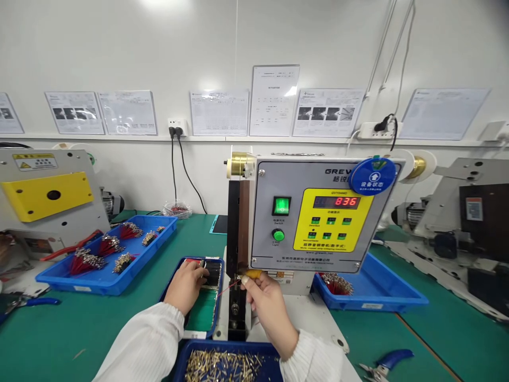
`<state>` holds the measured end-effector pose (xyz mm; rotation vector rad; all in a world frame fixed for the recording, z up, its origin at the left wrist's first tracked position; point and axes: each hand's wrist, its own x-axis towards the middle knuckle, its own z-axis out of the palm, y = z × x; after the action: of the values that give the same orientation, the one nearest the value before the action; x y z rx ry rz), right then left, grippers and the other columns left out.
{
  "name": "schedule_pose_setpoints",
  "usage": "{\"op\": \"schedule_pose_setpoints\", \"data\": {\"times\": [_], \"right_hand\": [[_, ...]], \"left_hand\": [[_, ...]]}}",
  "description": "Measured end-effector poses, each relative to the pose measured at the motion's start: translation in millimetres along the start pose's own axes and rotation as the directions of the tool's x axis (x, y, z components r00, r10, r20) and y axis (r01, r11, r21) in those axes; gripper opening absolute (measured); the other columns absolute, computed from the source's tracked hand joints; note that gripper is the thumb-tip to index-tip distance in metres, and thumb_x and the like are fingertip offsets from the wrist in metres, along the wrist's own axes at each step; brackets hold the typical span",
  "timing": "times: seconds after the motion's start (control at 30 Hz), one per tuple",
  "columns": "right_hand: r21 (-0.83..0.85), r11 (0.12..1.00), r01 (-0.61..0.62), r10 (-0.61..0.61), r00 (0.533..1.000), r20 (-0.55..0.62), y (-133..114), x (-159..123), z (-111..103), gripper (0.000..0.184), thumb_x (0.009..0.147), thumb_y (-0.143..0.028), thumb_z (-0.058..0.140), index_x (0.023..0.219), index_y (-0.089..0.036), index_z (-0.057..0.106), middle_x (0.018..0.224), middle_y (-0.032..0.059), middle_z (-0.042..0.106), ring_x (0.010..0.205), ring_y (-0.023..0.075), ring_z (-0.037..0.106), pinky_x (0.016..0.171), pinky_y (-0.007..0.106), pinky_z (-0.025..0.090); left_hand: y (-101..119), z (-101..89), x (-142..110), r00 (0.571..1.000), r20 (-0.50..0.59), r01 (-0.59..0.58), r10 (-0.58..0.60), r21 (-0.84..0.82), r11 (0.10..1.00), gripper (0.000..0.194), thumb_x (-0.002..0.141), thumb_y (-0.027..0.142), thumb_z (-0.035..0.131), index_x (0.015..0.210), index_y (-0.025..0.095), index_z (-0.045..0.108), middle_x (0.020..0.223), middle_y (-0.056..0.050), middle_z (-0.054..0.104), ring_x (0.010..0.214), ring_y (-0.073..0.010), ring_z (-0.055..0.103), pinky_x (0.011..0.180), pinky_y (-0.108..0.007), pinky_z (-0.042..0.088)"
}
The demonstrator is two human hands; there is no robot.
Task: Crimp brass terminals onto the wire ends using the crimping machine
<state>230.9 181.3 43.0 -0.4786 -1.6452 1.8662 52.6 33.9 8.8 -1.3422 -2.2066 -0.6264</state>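
My left hand (186,285) reaches over a small blue tray (218,307) that has black and green sections and a bit of red at its far end. Its fingers are bent together at the black section (211,275); whatever is between them is hidden. At the working head of the grey machine (262,212), my right hand (265,297) pinches a small part with a thin red wire (228,288) that runs out to the left. Its metal end is partly covered by my fingers. Loose brass-coloured pins (222,366) fill a dark blue tray (186,353) in front.
On the left stands a blue tray (107,286) with bundles of red-wired parts (87,261). Another blue tray (393,297) lies right of the machine. Blue-handled cutters (392,361) rest at front right, and blue-handled pliers (40,302) at far left.
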Motion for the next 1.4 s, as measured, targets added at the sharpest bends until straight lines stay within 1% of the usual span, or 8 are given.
{"op": "schedule_pose_setpoints", "data": {"times": [0.3,0.43,0.53,0.63,0.8,0.97,1.1,1.4], "right_hand": [[-0.077,0.996,0.047,-0.045,0.999,0.025,7.0,0.6,-1.6,0.035,0.076,-0.053,0.063,0.072,-0.019,0.055,0.057,-0.0014,0.055,0.041,0.0089,0.036,0.038,0.022,0.026],[-0.074,0.997,0.035,-0.034,0.999,0.018,11.9,1.2,-0.8,0.038,0.076,-0.056,0.062,0.075,-0.019,0.056,0.049,-0.0059,0.045,0.039,0.0086,0.03,0.037,0.022,0.022],[-0.074,0.996,0.044,-0.044,0.999,0.009,12.9,1.1,0.0,0.039,0.075,-0.057,0.062,0.075,-0.019,0.055,0.055,-0.0041,0.051,0.04,0.0087,0.033,0.038,0.022,0.023],[-0.093,0.995,0.048,-0.048,0.999,0.0,11.8,0.8,0.5,0.037,0.075,-0.056,0.061,0.074,-0.019,0.054,0.058,-0.0031,0.053,0.041,0.0085,0.033,0.038,0.022,0.022],[-0.129,0.991,0.036,-0.038,0.999,-0.007,7.7,-0.3,0.5,0.035,0.076,-0.053,0.06,0.073,-0.02,0.051,0.053,-0.0042,0.051,0.039,0.0089,0.033,0.037,0.022,0.024],[-0.169,0.985,0.044,-0.047,0.999,-0.012,5.9,-0.4,0.1,0.034,0.078,-0.053,0.056,0.071,-0.02,0.049,0.05,-0.0044,0.049,0.037,0.0092,0.035,0.038,0.023,0.026],[-0.193,0.98,0.044,-0.049,0.999,-0.022,8.1,0.4,-0.1,0.032,0.078,-0.051,0.054,0.071,-0.02,0.049,0.052,-0.004,0.049,0.039,0.0099,0.037,0.039,0.023,0.027],[-0.214,0.964,0.159,-0.152,0.987,0.051,7.8,-0.4,0.6,0.028,0.081,-0.046,0.055,0.077,-0.019,0.056,0.064,0.0,0.057,0.052,0.0137,0.046,0.05,0.026,0.037]], "left_hand": [[4.6,10.6,2.5,0.997,0.071,-0.034,0.038,-0.061,0.998,0.025,0.084,0.01,0.053,0.07,0.022,0.069,0.073,-0.005,0.059,0.074,-0.02,0.052,0.066,-0.031,0.04],[9.7,7.7,5.4,0.988,0.15,0.039,-0.03,-0.055,0.998,0.027,0.086,0.011,0.047,0.067,0.018,0.065,0.075,-0.006,0.059,0.077,-0.0206,0.052,0.069,-0.032,0.04],[14.0,4.7,7.5,0.962,0.257,0.101,-0.095,-0.01,0.995,0.029,0.088,0.013,0.043,0.069,0.018,0.064,0.079,-0.007,0.061,0.082,-0.022,0.052,0.074,-0.034,0.039],[16.3,3.3,8.1,0.949,0.292,0.122,-0.122,0.018,0.992,0.03,0.09,0.012,0.04,0.072,0.017,0.064,0.083,-0.008,0.061,0.084,-0.0233,0.053,0.076,-0.035,0.039],[19.2,2.7,6.7,0.965,0.228,0.135,-0.13,-0.009,0.991,0.029,0.092,0.014,0.039,0.073,0.018,0.061,0.082,-0.007,0.061,0.083,-0.0233,0.053,0.076,-0.035,0.039],[25.2,-4.3,5.9,0.984,0.006,0.179,-0.18,-0.139,0.974,0.025,0.093,0.018,0.038,0.084,0.018,0.061,0.086,-0.007,0.062,0.084,-0.0225,0.053,0.076,-0.035,0.042],[33.5,-12.5,4.7,0.962,-0.122,0.194,-0.243,-0.317,0.928,0.027,0.095,0.025,0.037,0.102,0.021,0.063,0.096,-0.006,0.064,0.091,-0.0217,0.056,0.081,-0.034,0.044],[58.3,-24.8,9.4,0.871,-0.129,0.293,-0.474,-0.639,0.711,0.031,0.088,0.048,0.051,0.086,0.021,0.066,0.092,-0.005,0.064,0.091,-0.0204,0.059,0.082,-0.031,0.046]]}}
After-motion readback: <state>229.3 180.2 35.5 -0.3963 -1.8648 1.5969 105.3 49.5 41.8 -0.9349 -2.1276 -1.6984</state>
